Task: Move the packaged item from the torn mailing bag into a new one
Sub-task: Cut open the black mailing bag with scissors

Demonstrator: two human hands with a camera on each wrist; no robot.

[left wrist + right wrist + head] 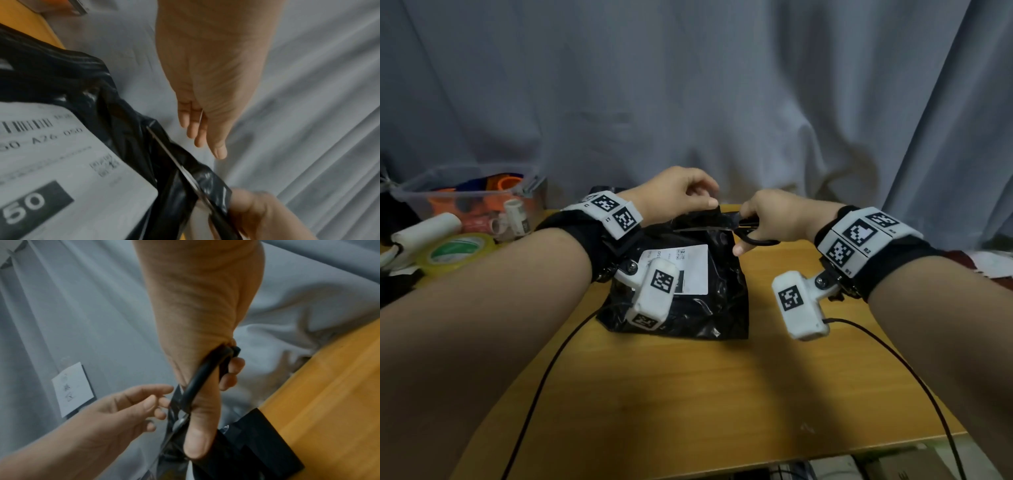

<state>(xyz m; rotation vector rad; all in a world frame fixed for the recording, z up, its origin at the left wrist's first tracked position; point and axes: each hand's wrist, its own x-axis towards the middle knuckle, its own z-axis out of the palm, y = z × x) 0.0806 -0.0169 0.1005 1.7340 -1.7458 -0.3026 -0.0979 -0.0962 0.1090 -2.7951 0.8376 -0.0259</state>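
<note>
Black mailing bag (pixel 681 291) with white label lying on a wooden table (pixel 688 394), left hand (pixel 678 195) pinching its far top edge, right hand (pixel 774 222) gripping black scissors (pixel 743 233) cutting that edge, bag's contents hidden, clear bin (pixel 465 195) of orange bits left of the bag

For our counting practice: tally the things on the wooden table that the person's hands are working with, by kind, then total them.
Black mailing bag: 1
White shipping label: 1
Black-handled scissors: 1
Total: 3
</note>
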